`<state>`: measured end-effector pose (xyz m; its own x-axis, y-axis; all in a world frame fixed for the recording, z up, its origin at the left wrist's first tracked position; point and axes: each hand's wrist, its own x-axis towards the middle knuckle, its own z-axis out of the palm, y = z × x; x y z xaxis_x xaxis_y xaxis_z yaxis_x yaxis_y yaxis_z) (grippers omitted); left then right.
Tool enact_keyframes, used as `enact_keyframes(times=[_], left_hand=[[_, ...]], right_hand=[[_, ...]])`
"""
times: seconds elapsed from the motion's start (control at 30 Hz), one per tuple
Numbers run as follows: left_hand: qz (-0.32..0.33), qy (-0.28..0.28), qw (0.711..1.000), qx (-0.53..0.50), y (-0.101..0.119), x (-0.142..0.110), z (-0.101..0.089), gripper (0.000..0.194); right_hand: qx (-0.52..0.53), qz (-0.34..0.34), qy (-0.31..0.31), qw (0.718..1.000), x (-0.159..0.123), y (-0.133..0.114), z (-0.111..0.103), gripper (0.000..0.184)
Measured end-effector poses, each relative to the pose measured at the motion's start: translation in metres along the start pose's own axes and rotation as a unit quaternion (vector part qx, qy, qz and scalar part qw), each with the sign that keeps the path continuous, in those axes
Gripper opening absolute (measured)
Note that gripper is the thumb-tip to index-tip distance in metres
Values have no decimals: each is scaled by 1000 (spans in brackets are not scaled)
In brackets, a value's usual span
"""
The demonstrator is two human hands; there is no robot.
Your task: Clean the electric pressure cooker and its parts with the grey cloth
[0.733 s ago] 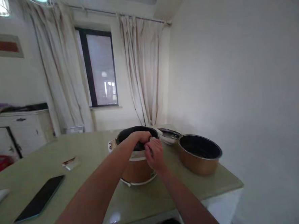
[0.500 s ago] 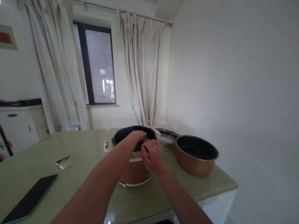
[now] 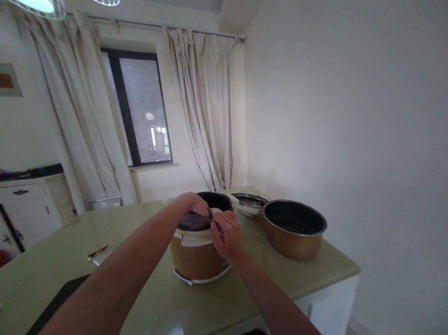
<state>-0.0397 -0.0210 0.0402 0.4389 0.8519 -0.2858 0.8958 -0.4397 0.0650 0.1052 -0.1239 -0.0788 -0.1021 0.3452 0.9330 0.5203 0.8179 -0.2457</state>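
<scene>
In front of me a gold and white rice cooker [image 3: 197,257] stands open, its dark inside partly hidden by my hands. My left hand [image 3: 198,204] is closed on a dark greyish-purple cloth [image 3: 194,221], which lies over the near left rim of the cooker. Its fingertips are partly hidden. My right hand [image 3: 227,233] has its fingers curled over the near right rim, close to the cloth. Right of the cooker sits a gold inner pot [image 3: 295,241] with a black inside. The cooker's lid [image 3: 251,202] is tipped back behind it.
The green tabletop [image 3: 149,303] has its corner at the right. A flat black slab [image 3: 50,309] lies at left, partly behind my left forearm. Beyond it is a small packet [image 3: 98,253]. A wall stands at right, with curtains and a window behind.
My left hand has come from inside the cooker towards its near left rim, and more of the cloth shows. My right hand stays at the rim. The view has tilted up slightly.
</scene>
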Motion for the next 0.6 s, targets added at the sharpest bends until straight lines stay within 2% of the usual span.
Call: enact_keyframes(times=[0.1, 0.23, 0.37, 0.5, 0.6], left_hand=[[34, -3, 999, -16, 9, -3, -5, 15], [92, 65, 992, -54, 22, 5, -1, 42], [121, 118, 983, -68, 30, 21, 9, 43], [123, 92, 986, -61, 29, 24, 18, 28], [100, 55, 993, -39, 17, 16, 20, 25]], right_hand=[[5, 3, 6, 1000, -1, -1, 1, 25], [10, 1, 7, 1000, 0, -2, 0, 21], [13, 8, 13, 1000, -1, -2, -2, 15], [20, 10, 12, 1000, -2, -1, -3, 13], [29, 8, 12, 999, -2, -1, -3, 13]])
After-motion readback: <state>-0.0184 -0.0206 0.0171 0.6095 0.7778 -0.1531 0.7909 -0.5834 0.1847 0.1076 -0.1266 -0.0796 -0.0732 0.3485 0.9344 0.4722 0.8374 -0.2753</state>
